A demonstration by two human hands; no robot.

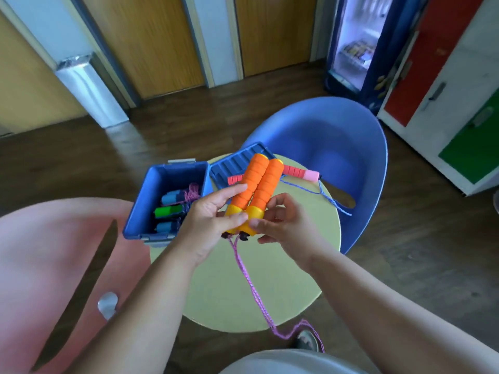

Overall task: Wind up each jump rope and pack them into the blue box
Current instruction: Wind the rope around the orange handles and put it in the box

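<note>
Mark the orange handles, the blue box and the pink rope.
orange handles (251,179): head view, foam grip of the left handle.
blue box (147,195): head view, inner left wall.
pink rope (246,278): head view, strand hanging below the handles.

Orange ribbed foam handles (260,182), capped in yellow, trail a pink braided cord (252,290) at centre frame.
Left of centre, the blue plastic box (136,209) shows a green handle (168,211) and pale-blue handles (170,197); a coral-and-pink segmented handle (299,172) with blue cord (328,199) lies right, over a pale yellow-green round table (283,279).
</note>
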